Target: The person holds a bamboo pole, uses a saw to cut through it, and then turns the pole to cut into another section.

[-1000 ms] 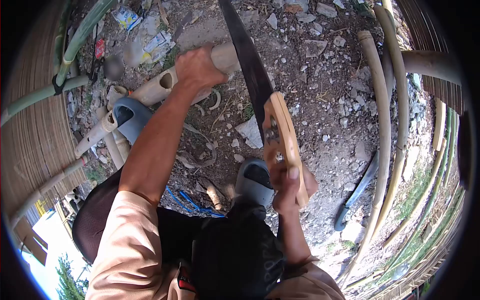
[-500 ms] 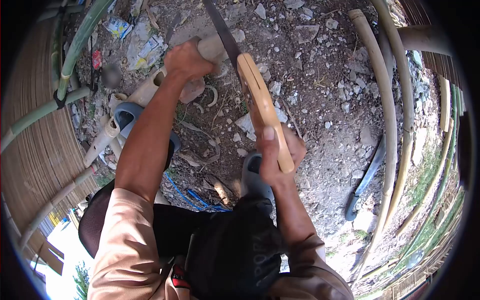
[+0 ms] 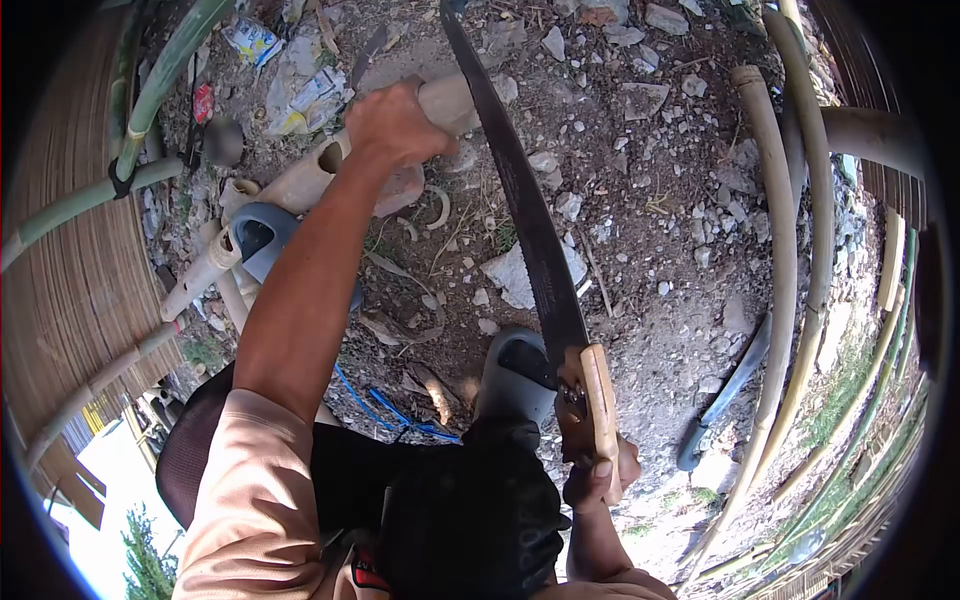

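Note:
My left hand [image 3: 393, 125] is closed around a pale bamboo pole [image 3: 303, 178], near its far end. Holes are cut in the pole's upper side, and it runs down to the left beside a grey clog. A hand saw [image 3: 535, 240] with a long dark toothed blade and a light wooden handle is in my right hand [image 3: 600, 475], the fingers wrapped round the grip close to my body. The far part of the blade lies right at the bamboo's end, overlapping it in this view.
A long knife [image 3: 728, 395] lies on the stony ground at the right, beside long bamboo poles [image 3: 775, 220]. Blue cord [image 3: 400, 412] lies near my feet in grey clogs [image 3: 515, 380]. A woven bamboo panel [image 3: 85, 290] stands left, with plastic wrappers [image 3: 318, 92] beyond.
My right hand has pulled the saw back toward my body, so much more of the blade shows. My left hand keeps its grip on the bamboo pole.

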Tool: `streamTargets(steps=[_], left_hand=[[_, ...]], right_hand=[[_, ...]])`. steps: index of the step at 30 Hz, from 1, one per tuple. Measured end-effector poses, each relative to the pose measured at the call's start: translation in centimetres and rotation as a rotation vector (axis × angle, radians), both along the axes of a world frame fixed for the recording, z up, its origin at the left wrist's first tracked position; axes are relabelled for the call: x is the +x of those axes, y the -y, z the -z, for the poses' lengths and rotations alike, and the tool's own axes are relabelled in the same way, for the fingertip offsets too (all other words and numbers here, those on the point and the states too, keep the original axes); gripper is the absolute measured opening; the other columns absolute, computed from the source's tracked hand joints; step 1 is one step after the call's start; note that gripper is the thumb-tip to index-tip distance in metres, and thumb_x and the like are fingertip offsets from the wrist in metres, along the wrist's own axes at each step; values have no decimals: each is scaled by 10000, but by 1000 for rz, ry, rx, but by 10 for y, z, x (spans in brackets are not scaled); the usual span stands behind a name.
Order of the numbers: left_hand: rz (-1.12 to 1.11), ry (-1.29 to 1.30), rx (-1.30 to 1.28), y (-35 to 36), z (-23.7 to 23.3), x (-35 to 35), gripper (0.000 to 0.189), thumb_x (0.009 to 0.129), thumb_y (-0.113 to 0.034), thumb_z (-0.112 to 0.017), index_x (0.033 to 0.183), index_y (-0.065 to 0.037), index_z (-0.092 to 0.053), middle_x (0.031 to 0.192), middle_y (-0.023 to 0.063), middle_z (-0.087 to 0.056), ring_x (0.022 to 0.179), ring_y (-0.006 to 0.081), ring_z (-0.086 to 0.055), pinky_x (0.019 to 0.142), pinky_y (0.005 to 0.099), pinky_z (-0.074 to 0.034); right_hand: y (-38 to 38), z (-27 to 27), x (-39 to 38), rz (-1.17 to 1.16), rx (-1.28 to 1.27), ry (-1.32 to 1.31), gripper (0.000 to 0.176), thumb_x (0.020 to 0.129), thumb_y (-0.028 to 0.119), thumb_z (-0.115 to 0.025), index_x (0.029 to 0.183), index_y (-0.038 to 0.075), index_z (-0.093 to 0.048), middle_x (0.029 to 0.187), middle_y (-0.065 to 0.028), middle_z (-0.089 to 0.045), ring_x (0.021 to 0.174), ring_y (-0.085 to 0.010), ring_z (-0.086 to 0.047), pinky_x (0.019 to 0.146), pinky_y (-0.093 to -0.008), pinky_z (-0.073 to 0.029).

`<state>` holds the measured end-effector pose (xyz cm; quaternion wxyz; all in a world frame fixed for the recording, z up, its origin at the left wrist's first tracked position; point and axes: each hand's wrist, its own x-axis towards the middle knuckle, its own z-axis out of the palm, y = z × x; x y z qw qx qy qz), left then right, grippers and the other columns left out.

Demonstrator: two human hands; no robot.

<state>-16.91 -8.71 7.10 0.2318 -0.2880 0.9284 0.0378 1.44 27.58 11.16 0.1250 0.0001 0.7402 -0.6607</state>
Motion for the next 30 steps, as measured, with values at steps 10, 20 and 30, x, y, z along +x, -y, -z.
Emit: streamTargets(steps=[10,20,30], left_hand=[[29,-1,25,-6,2,12,808,560,-445,-874,1283,-138,-684,1138,142,-762,1079,307,-731,952,414,-571],[34,9,33,-15,-11,15,727,571,-407,-840,1227,-128,-699,1123,153,-762,1073,311,-732,948,423,-564],[21,-2,75,-25,-8,15,812,549,-427,-868,1272,-101,-692,1127,161,-759,1079,319,-728,968,402,-562]], right_hand=[[15,-20,-10,-9,-16,-43,545,1031,381,-502,937,-118,-699,655,-97,-662,552,-140,-624,551,-259,-509],[38,-3,-35,-14,-87,72,397,1015,270,-581,777,-44,-627,612,-80,-633,524,-171,-616,517,-301,-477],[70,7,-77,16,-75,79,406,1001,273,-591,725,-25,-606,583,-41,-590,516,-132,-590,495,-276,-424]])
